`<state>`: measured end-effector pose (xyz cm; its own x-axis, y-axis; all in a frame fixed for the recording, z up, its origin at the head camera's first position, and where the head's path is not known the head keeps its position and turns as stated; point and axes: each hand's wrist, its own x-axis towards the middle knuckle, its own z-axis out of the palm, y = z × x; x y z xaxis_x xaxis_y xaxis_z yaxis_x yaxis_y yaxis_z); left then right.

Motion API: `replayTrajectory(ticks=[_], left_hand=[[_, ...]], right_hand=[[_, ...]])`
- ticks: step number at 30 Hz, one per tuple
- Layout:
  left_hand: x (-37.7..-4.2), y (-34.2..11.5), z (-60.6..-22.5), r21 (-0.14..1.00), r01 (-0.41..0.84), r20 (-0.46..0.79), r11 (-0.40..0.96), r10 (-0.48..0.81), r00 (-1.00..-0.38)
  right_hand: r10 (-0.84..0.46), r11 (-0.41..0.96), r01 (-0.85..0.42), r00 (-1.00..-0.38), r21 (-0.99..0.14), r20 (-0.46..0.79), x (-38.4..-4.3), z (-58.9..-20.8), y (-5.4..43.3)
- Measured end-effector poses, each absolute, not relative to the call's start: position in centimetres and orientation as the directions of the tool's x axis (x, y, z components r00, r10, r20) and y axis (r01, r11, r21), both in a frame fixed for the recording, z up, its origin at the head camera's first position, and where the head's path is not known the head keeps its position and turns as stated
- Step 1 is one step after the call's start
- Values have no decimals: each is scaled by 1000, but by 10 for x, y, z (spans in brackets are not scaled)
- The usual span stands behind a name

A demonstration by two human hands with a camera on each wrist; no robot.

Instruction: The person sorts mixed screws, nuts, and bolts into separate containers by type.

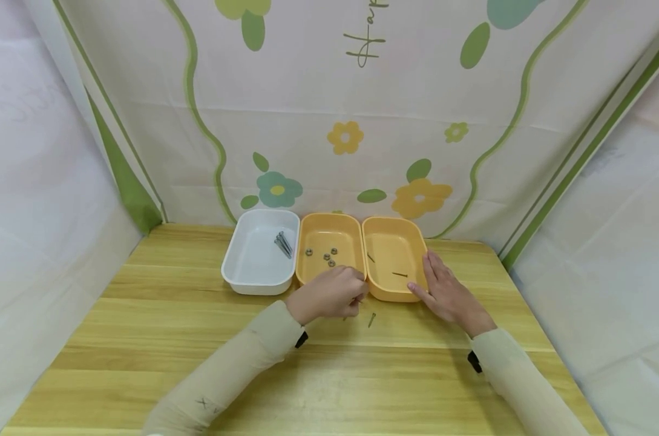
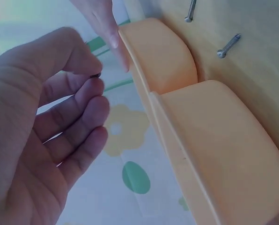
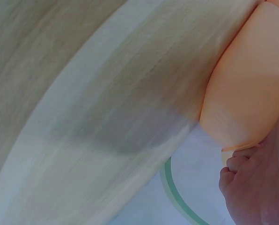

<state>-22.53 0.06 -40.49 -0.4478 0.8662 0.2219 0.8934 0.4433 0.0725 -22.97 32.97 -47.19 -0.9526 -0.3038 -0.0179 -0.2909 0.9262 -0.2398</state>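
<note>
My left hand (image 1: 331,293) is just in front of the middle orange tray (image 1: 329,222). Its thumb and index finger pinch a small screw, mostly hidden by the fingers; a dark end (image 2: 96,75) shows in the left wrist view. My right hand (image 1: 450,297) rests against the right orange tray (image 1: 396,225), fingers along its right side and thumb on the front rim. Two screws lie inside that tray, one (image 1: 400,274) near its middle. On the table close to my left hand are a screw (image 1: 372,320) and another, partly hidden one (image 1: 345,318).
The middle tray has several hex nuts (image 1: 327,257) in it. At the left stands a white tray (image 1: 253,266) holding several long bolts (image 1: 283,243). All three trays stand side by side on the wooden table (image 1: 329,387), before a flowered cloth (image 1: 307,139).
</note>
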Motion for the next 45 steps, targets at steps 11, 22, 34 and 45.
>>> replayTrajectory(ticks=[11,22,34,45], left_hand=[[-248,27,-406,75,851,283,519,808,-517],[-267,45,-408,56,808,288,587,765,-576],[-273,53,-409,107,736,328,668,675,-661],[-258,21,-398,146,740,295,657,685,-666]], right_hand=[[-294,931,-285,-956,-226,-7,-229,-473,329],[-293,930,-281,-956,-236,-15,-230,-473,328],[-294,930,-284,-956,-233,-10,-230,-473,328],[-300,928,-291,-954,-232,-6,-230,-474,330]])
